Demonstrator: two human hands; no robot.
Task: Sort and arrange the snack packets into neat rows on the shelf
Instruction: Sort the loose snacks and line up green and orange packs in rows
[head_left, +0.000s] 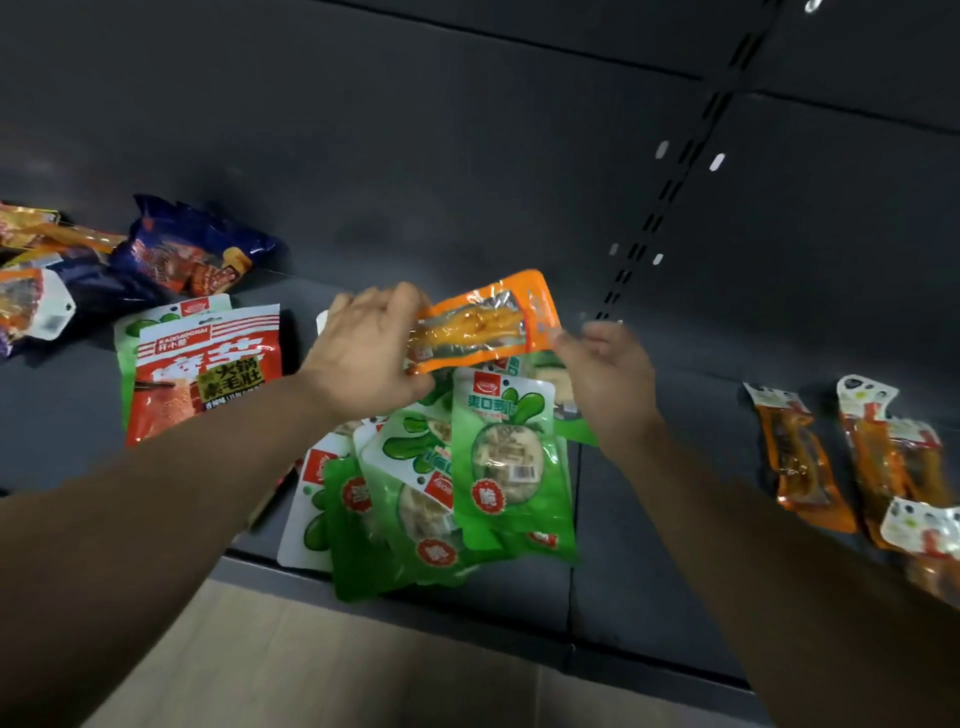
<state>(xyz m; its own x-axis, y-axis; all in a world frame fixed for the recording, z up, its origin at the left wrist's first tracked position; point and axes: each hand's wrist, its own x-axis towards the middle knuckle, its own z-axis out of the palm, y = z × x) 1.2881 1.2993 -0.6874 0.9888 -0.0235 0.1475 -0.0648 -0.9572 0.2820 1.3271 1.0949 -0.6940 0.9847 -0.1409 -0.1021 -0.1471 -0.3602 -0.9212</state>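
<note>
While both hands pinch its ends, left hand (363, 348) at 9 o'clock, right hand (605, 364) at 3, the orange packet (485, 325) looks light, floppy, slick.

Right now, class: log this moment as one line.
left hand: grips orange packet | right hand: touches its end | green packets: heaped on shelf

Retail shop, stocking aisle. Evidence: dark grey metal gondola shelf (519, 587) with slotted upright standard (670, 192) for adjustable brackets, matching back panel (415, 130) behind. Sealed, branded snack packets lying on the shelf in multiples of the same product: green packets (511, 467) with printed barcode, red-and-white bag (205, 369), orange vacuum packs (800, 457) with hang holes, dark blue bags (192, 249). Pale wood-look floor (322, 670) below shelf edge.
</note>
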